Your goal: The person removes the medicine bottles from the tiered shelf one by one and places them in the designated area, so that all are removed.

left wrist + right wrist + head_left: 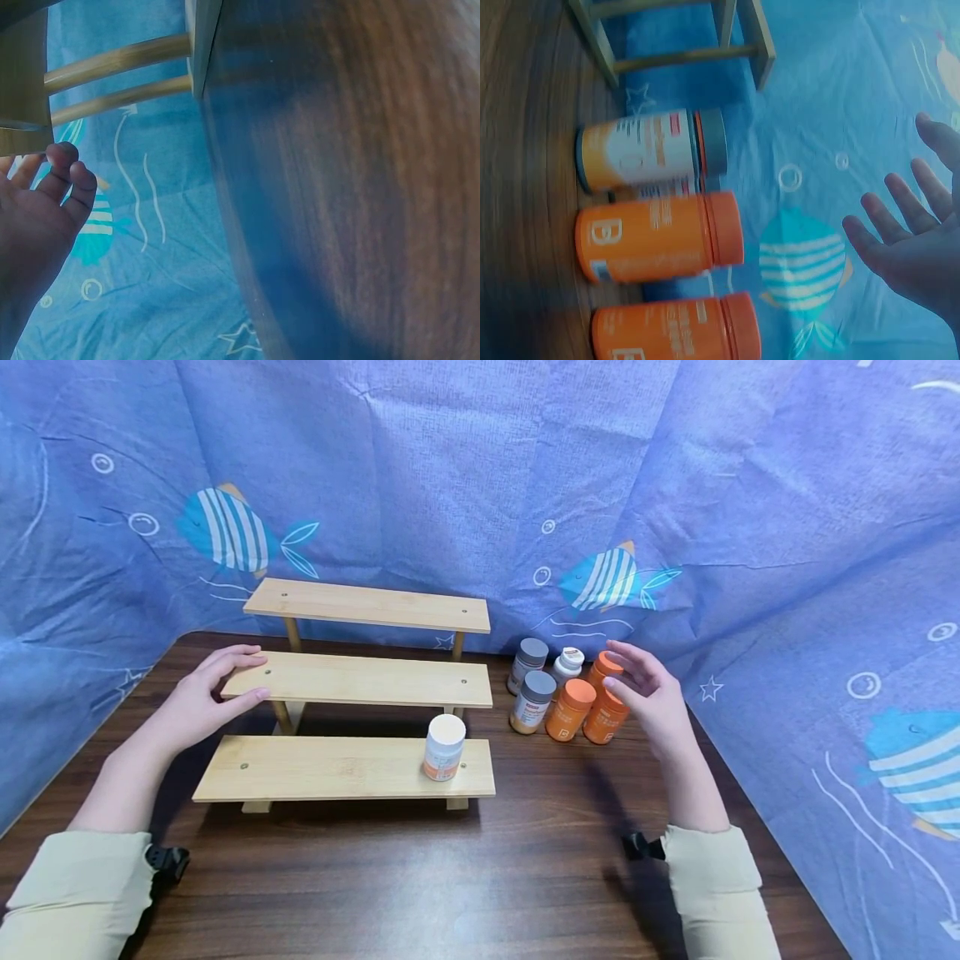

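My left hand (pixel 197 700) grips the left end of the middle board of a three-tier wooden shelf (pixel 360 681), thumb at the front edge and fingers toward the back. In the left wrist view, curled fingers (pixel 61 169) are beside the board's end. A white bottle (pixel 444 750) with an orange lower label stands on the bottom tier, near its right end. My right hand (pixel 648 693) hovers over the right side of a bottle cluster, fingers spread and holding nothing. Beneath it stand orange bottles (pixel 570 710); the right wrist view shows the hand (pixel 911 240) apart from them.
Grey-capped bottles (pixel 534 702) and a small white bottle (pixel 568 665) stand upright beside the orange ones, right of the shelf. The dark wooden table (pixel 390 877) runs back to a blue fish-patterned cloth (pixel 465 485), which also hangs along both sides.
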